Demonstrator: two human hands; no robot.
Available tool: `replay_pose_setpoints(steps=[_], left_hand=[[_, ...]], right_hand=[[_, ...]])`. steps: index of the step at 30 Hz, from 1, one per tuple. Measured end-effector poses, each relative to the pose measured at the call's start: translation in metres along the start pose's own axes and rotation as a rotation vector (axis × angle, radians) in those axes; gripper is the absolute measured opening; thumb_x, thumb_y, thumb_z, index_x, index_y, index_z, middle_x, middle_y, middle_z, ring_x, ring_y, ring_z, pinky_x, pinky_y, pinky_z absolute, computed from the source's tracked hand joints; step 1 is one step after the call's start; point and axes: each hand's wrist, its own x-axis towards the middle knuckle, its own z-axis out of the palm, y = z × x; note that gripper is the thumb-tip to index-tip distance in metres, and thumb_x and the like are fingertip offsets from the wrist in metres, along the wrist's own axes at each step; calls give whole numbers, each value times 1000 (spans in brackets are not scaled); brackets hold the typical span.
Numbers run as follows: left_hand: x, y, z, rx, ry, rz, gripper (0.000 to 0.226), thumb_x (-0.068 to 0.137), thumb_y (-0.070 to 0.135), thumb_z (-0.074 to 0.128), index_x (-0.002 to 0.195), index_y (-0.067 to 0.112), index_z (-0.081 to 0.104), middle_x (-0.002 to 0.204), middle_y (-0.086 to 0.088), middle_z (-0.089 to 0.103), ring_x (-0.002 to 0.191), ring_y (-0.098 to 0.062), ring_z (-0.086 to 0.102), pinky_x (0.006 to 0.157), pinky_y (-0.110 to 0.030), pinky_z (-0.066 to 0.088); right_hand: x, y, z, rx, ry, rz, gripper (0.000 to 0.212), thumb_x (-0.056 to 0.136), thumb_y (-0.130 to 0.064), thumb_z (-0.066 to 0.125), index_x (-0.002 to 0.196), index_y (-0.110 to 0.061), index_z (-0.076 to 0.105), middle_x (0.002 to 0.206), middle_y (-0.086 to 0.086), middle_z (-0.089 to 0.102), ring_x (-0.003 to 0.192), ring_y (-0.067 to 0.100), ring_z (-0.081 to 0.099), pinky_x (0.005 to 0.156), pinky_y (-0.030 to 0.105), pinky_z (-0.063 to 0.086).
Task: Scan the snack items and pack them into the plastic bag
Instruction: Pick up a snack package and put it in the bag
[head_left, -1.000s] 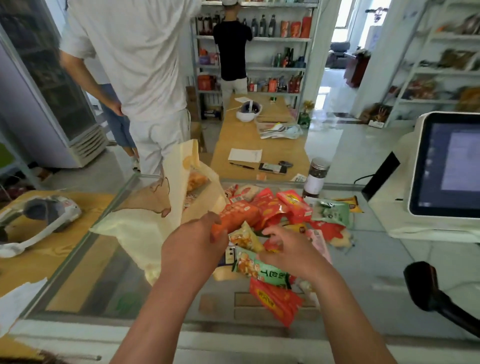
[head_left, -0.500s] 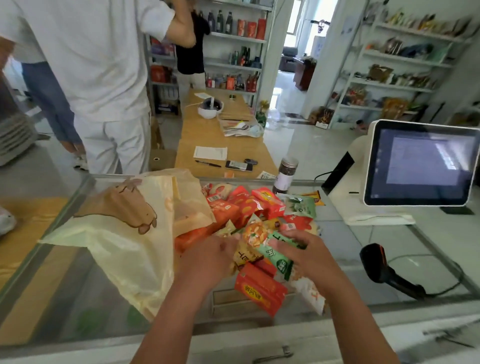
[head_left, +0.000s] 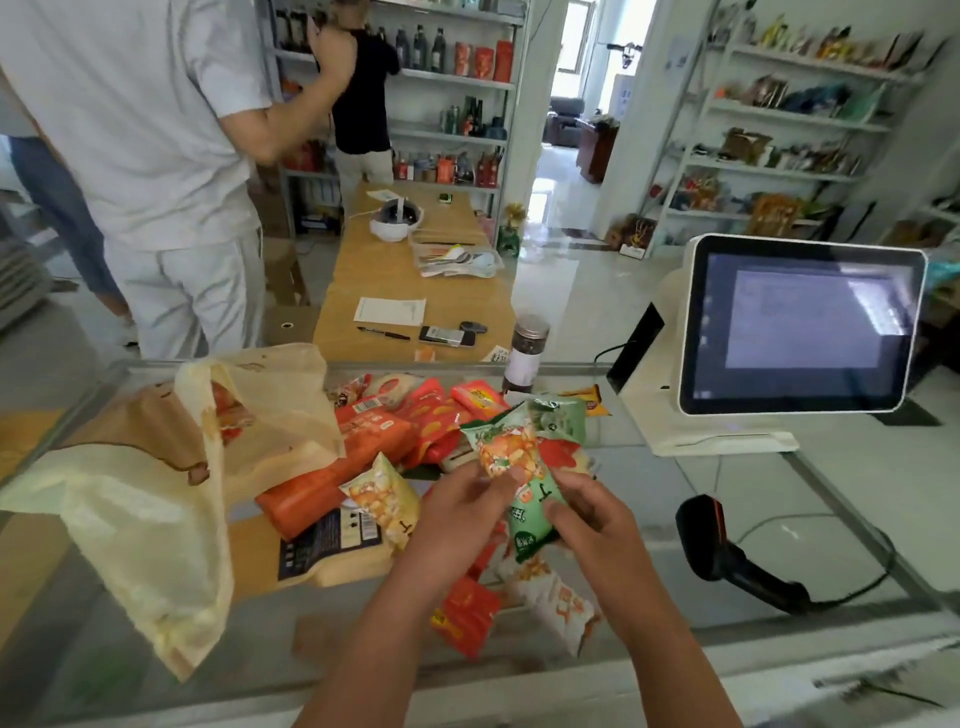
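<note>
1. As you hold it above the snack pile (head_left: 374, 436), the glossy green snack packet (head_left: 511, 457) points away from you, top leaning left.
2. Your left hand (head_left: 452, 519) pinches its middle, your right hand (head_left: 597, 525) its near end.
3. The crinkled yellow plastic bag (head_left: 140, 519) lies to the left.

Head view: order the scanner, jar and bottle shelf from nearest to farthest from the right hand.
1. Scanner, on the counter just right of the right hand.
2. Jar, at the counter's far edge.
3. Bottle shelf, far back in the shop.
</note>
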Motion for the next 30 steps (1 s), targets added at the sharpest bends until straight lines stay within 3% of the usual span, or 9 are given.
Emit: replay_pose_setpoints(steps=[3, 6, 9, 12, 16, 19, 22, 25, 30], left_hand=[[14, 0, 41, 260, 82, 291, 12, 88, 27, 67, 90, 35, 57, 80, 31, 61, 82, 2, 58, 69, -7, 41], [33, -13, 81, 517, 110, 484, 32, 89, 32, 66, 119, 34, 58, 113, 26, 61, 109, 7, 53, 89, -7, 38], [50, -19, 107, 701, 132, 701, 40, 87, 34, 59, 126, 30, 55, 124, 23, 53, 121, 15, 39, 101, -6, 29], [62, -23, 123, 811, 146, 787, 43, 85, 29, 58, 128, 28, 56, 130, 7, 53, 124, -4, 43, 106, -17, 30], [67, -23, 149, 726, 140, 722, 52, 79, 13, 68, 128, 27, 60, 135, 5, 50, 128, -12, 44, 106, -21, 32], [65, -7, 164, 304, 173, 544, 41, 85, 4, 61, 122, 22, 62, 130, 1, 56, 120, -10, 54, 95, -22, 46], [67, 16, 172, -52, 231, 158, 28, 91, 24, 64, 116, 35, 57, 118, 2, 64, 103, -13, 65, 87, -32, 54], [71, 22, 168, -214, 97, -155, 53, 78, 51, 66, 123, 25, 55, 109, -3, 72, 99, -20, 69, 85, -39, 55], [68, 20, 162, -411, 96, -152, 33, 89, 31, 65, 117, 13, 63, 106, -10, 72, 102, -29, 68, 94, -49, 51]], right_hand=[[21, 10, -42, 42, -15, 40, 28, 93, -12, 55, 116, -25, 64, 116, -7, 67, 102, 5, 64, 84, 30, 55], [36, 8, -81, 390, -111, 211, 28, 96, -23, 48, 120, -21, 62, 120, -2, 66, 116, 15, 59, 99, 47, 47], [46, 4, -119, 742, -260, 318, 48, 85, -36, 45, 125, -14, 59, 125, 10, 63, 118, 28, 58, 105, 53, 39], [54, 3, -146, 932, -339, 371, 52, 92, -40, 43, 133, -9, 51, 129, 20, 58, 119, 34, 56, 108, 51, 37], [65, 6, -168, 807, -255, 258, 42, 87, -17, 53, 128, -8, 54, 123, 17, 63, 110, 28, 62, 94, 41, 49], [67, 3, -175, 822, -216, 186, 39, 87, -4, 50, 126, -5, 54, 117, 18, 65, 101, 26, 65, 77, 35, 56], [63, -2, -174, 824, -196, 170, 39, 90, 3, 45, 126, -9, 55, 115, 18, 66, 96, 24, 67, 68, 31, 56], [58, -3, -167, 769, -245, 125, 45, 89, 6, 45, 131, -12, 51, 121, 17, 63, 106, 28, 64, 80, 34, 56], [54, -9, -152, 665, -190, 109, 40, 87, 7, 53, 123, -12, 55, 118, 15, 65, 103, 27, 66, 74, 31, 57]])
